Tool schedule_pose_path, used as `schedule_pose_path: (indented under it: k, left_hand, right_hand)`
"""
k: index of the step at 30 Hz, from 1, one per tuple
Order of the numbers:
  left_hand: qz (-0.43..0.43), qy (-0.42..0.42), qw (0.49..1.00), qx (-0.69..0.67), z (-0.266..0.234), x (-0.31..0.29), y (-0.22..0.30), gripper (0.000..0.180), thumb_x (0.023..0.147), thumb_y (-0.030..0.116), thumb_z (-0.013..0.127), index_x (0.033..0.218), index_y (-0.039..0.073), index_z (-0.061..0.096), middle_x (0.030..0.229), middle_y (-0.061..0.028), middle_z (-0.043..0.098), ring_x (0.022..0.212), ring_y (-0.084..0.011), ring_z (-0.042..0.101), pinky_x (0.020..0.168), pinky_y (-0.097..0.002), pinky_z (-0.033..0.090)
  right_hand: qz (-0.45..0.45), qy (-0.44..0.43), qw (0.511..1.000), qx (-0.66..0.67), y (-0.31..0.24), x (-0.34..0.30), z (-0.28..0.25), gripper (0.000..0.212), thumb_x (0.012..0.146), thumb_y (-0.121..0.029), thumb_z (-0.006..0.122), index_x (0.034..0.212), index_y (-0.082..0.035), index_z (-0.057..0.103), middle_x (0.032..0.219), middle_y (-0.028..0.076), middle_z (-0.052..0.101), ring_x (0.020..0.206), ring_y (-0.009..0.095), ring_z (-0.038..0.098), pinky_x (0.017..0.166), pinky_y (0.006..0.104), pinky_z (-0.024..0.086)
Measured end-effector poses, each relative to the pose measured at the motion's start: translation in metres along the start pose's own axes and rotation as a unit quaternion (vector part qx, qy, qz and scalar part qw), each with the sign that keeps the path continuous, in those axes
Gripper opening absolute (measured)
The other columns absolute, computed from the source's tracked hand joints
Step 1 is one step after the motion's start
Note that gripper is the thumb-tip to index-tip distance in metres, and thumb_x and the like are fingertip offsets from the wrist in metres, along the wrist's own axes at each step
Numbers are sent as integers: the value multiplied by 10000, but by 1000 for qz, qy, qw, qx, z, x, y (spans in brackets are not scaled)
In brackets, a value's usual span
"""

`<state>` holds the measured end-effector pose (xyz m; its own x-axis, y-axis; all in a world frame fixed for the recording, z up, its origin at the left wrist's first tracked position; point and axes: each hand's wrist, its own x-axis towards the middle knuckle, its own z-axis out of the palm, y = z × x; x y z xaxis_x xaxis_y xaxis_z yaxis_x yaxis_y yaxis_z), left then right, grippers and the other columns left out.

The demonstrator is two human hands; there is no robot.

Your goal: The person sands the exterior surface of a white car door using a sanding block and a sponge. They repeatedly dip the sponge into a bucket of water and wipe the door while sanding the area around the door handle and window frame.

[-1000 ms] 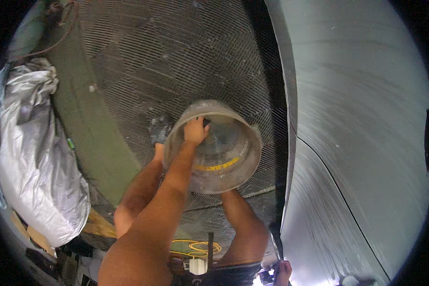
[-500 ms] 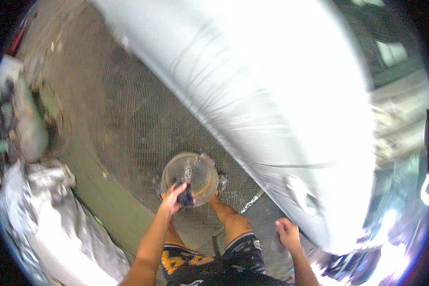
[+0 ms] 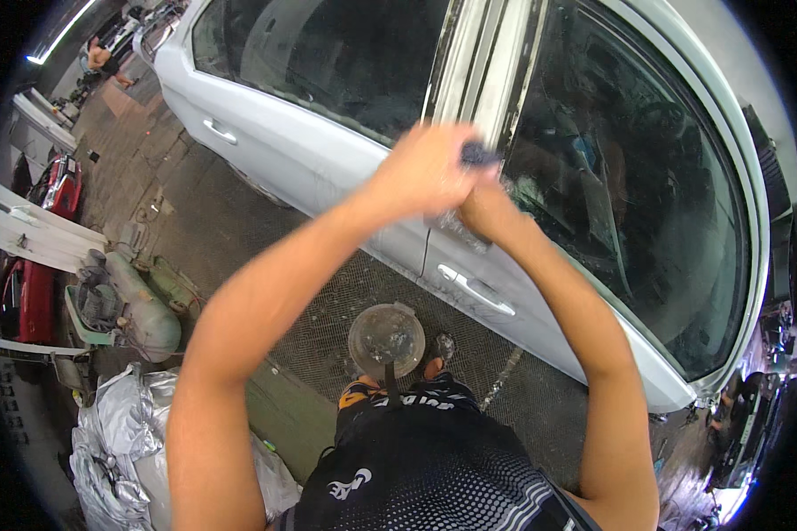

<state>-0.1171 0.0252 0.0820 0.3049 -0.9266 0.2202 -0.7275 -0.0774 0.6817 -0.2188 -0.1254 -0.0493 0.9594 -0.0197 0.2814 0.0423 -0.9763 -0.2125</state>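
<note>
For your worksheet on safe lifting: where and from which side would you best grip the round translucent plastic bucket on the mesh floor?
Grip the round translucent plastic bucket by its upper rim, coming straight down from above: it stands upright, mouth open upward, at the person's feet. No handle shows clearly.

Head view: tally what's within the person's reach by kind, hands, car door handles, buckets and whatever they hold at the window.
Hands: 2, left hand and right hand, both raised at the pillar between the windows
Dark pad at the hands: 1
Door handles on the white car: 2, and
Clear bucket by the feet: 1
Total: 6
</note>
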Motion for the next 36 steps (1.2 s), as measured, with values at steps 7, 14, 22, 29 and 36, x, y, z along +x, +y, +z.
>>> schedule_pose_path:
  k: [7,14,22,29,36]
  left_hand:
    - [54,146,921,356,-19,104,30,409,851,494,702,1024,128,765,937,-167,755,918,-380,737,816,-492,596]
    - [127,39,909,396,10,124,60,357,876,431,713,985,93,754,900,-146,755,891,-326,748,780,-453,601]
    - [159,48,874,457,0,130,53,328,855,381,722,911,59,747,870,-171,749,847,-335,747,732,-458,596]
    - [121,225,875,412,-52,75,4,295,868,389,720,969,112,716,909,-148,738,860,-369,723,738,-477,580]
    - [-61,384,910,141,-31,-150,-132,302,879,185,785,1081,3,653,1017,-141,645,969,-311,653,882,-392,516]
  right_hand:
    - [-5,168,983,70,-3,57,-47,334,868,-193,744,1182,-86,701,1052,173,721,949,422,687,841,498,552]
    - [34,257,963,74,5,59,-27,213,829,-114,722,1007,3,707,971,217,720,900,419,687,810,499,533]
    - [28,297,946,124,4,51,-43,345,843,-175,777,1177,-108,727,1004,154,728,904,368,700,795,452,551]
    - [7,343,895,285,-22,52,-28,429,824,-50,776,1243,-121,714,964,117,703,830,266,698,758,374,568]
    - [-162,225,941,196,-125,48,76,332,806,-10,673,1103,-149,726,973,72,677,835,273,709,694,406,589]
